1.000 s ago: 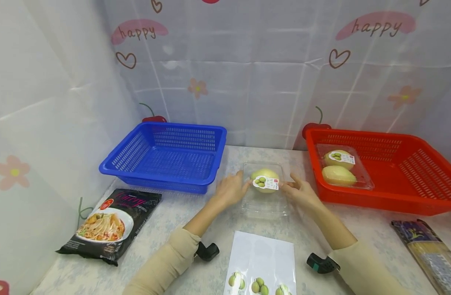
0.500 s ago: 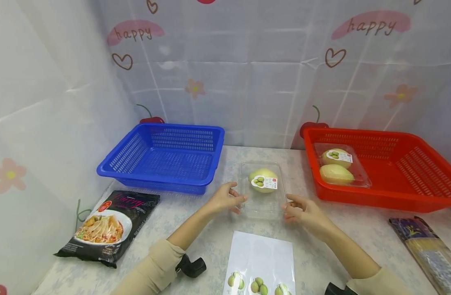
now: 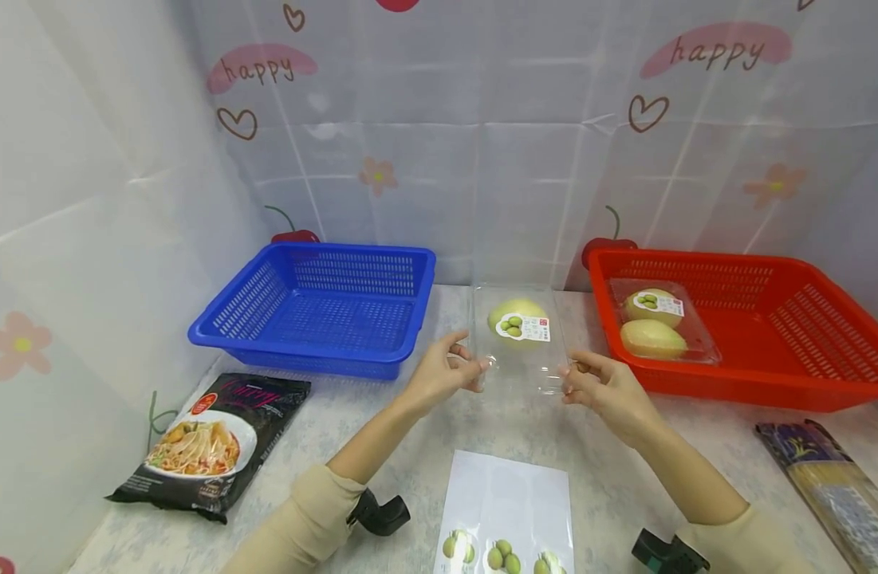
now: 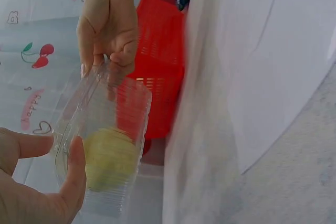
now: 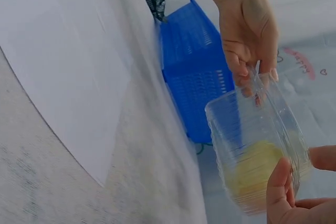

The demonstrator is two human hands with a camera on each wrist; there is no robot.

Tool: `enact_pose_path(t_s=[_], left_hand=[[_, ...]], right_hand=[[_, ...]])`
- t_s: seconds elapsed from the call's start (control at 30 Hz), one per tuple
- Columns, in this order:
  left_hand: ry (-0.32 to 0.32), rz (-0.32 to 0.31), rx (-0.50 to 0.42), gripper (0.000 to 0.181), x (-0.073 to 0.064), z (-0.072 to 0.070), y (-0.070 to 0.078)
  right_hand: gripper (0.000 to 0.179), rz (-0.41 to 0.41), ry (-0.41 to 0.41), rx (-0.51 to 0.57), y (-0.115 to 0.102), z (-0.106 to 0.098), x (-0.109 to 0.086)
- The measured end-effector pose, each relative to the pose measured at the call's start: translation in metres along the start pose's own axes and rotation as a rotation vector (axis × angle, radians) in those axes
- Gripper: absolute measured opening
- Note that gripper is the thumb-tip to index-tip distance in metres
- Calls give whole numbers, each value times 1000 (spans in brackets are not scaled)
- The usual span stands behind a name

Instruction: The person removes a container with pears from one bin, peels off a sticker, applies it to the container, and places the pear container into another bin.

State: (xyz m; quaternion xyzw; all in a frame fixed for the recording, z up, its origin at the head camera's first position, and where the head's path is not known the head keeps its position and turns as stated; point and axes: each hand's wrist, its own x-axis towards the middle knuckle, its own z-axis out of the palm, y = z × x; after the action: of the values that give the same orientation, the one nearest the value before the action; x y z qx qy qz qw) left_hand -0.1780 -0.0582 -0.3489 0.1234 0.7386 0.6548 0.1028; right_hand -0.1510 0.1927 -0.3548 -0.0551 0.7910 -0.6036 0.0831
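A clear plastic clamshell box holds one pale yellow-green melon-like fruit. A white label with green fruit pictures is on its lid. My left hand pinches the box's near left corner between thumb and fingers. At the near right corner, my right hand pinches it likewise. Both wrist views show the box raised off the table and tilted, the fruit lying toward its far end.
A blue basket stands at the left, a red basket at the right. Inside the red one lies a clear box with two fruits. A black noodle packet, a white sheet with fruit pictures and another packet lie on the table.
Both hands first moved from the box's sides to its near corners. Since half a second ago they have lifted the box off the table, its near end raised.
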Motion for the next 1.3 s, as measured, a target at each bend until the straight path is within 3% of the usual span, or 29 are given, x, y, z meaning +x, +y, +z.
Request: enact_pose_path(t_s=[0.13, 0.3, 0.7, 0.83, 1.1, 1.3], left_hand=[[13, 46, 3, 69, 5, 2, 14], [34, 91, -26, 69, 12, 8, 31], [89, 188, -31, 68, 35, 36, 54], [94, 218, -18, 68, 41, 48, 58], [135, 288, -17, 65, 60, 76, 65], [184, 346, 2, 60, 77, 98, 68]], right_hand=[[66, -59, 44, -142, -13, -8, 0], [66, -100, 111, -215, -28, -20, 0], [61, -118, 280, -130, -46, -47, 1], [62, -99, 316, 1, -47, -56, -1], [72, -123, 321, 421, -46, -77, -4], [70, -66, 385, 520, -45, -98, 0]])
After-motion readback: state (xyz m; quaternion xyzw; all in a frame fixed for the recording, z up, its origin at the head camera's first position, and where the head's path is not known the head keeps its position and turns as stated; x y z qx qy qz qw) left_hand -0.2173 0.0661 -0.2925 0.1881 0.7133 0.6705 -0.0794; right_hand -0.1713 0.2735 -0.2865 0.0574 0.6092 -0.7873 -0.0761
